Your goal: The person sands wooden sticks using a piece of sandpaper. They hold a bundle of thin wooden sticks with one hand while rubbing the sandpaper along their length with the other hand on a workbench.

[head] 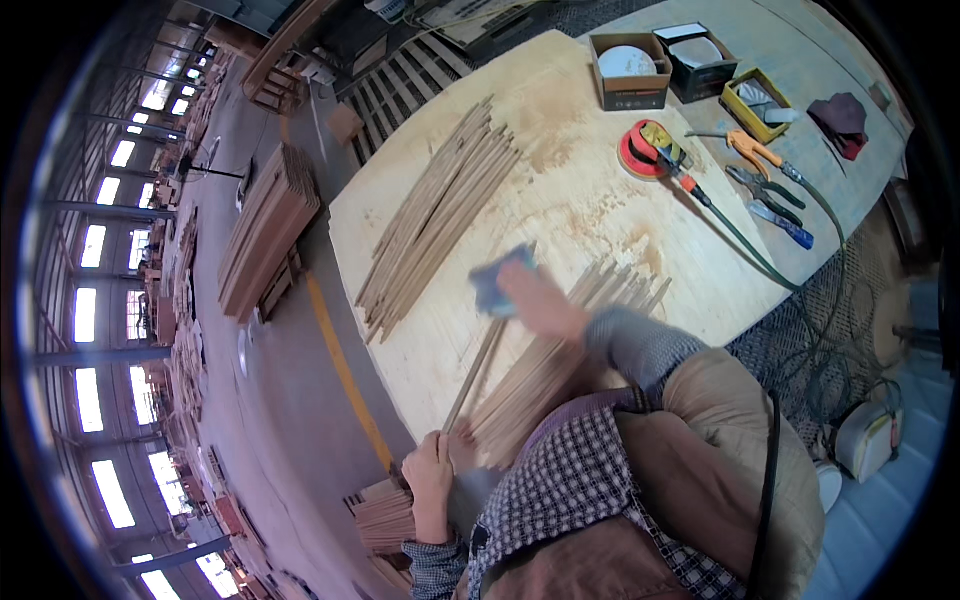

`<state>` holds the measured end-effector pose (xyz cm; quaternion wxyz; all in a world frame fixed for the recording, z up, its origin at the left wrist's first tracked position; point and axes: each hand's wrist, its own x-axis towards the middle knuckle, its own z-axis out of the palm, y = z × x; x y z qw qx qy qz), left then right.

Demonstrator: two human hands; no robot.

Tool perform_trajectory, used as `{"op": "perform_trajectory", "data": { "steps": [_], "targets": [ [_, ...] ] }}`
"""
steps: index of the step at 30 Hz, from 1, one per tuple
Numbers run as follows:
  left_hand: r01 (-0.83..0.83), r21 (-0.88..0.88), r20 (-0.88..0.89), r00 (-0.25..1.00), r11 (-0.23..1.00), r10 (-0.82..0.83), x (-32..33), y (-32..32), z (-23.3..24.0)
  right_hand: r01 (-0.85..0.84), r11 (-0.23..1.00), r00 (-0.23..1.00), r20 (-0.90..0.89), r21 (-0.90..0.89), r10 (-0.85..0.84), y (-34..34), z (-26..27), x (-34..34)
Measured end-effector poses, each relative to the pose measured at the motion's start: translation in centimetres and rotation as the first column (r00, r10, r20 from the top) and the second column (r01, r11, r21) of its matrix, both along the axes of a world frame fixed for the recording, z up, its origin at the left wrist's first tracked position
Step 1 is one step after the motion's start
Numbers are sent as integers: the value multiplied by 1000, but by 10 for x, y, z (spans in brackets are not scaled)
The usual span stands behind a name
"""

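Note:
My left hand [429,476] is closed around the near end of a slim wooden strip [478,375] at the table's left edge. On the strip's farther part, my right hand [541,301] presses a blue-grey abrasive sheet or pad [491,283]; motion blur hides which. Close to my body lies a row of similar wooden strips [529,394], right of the held one. A second pile of strips [442,217] rests farther away on the pale plywood tabletop [555,202].
An orbital sander [643,151] with a hose sits right of the far pile. Beyond it are an orange air blow gun [750,150], pliers [765,193], a blue-handled tool [781,226], cardboard boxes [634,96] and a yellow box [757,133]. Stacked boards [266,240] stand on the floor left.

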<state>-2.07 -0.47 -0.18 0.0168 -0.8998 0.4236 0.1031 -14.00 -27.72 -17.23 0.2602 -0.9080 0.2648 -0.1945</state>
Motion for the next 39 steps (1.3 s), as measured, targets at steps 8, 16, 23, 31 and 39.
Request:
{"op": "perform_trajectory", "data": {
  "steps": [8, 16, 23, 31, 39],
  "targets": [
    [-258, -30, -415, 882, 966, 223, 6, 13, -13, 103, 988, 986, -142, 112, -87, -49, -17, -6],
    [-619, 378, -892, -45, 688, 450, 4, 19, -21, -212, 975, 970, 132, 64, 202, 15, 3, -7],
    [-667, 482, -870, -291, 568, 397, -18, 58, -72, 112, 979, 989, -72, -171, -126, -14, -39, 6],
    [-625, 168, -905, 210, 762, 371, -19, 81, -109, -234, 969, 969, -62, 83, 240, -8, -6, 5],
    [-582, 47, -865, 384, 812, 324, -14, 54, -62, 64, 994, 997, -48, 90, -60, -111, 9, -20]
  ]
}}
